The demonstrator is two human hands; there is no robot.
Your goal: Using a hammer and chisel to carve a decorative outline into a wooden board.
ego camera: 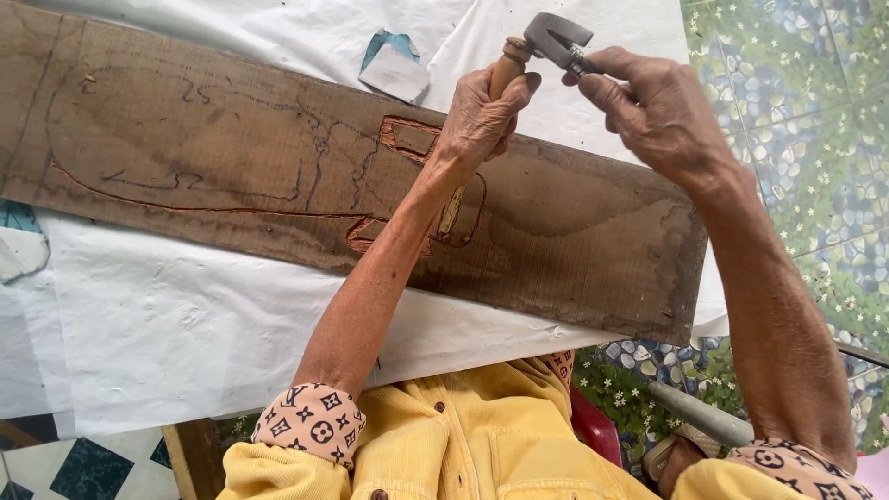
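Seen from above, our left hand (480,116) is wrapped tight around the wooden handle of a chisel (508,67), whose lower end shows below the wrist, resting on a long, dark wooden plank (231,157). Our right hand (653,111) pinches the thin neck of a small grey metal hammer (554,39) between thumb and fingers, its head touching or just beside the top of the chisel handle. The plank lies across a table covered with white sheeting (185,324) and carries a drawn outline; near the chisel, several short grooves (407,139) are cut into the wood, showing reddish raw timber. A small scrap of white and blue paper (394,65) sits on the sheeting beyond the plank, just left of the hands. We wear a yellow corduroy shirt (463,444) with patterned cuffs turned back. At right the floor (815,139) is tiled with a pebble and flower pattern, and a grey rod (699,415) lies near our right elbow
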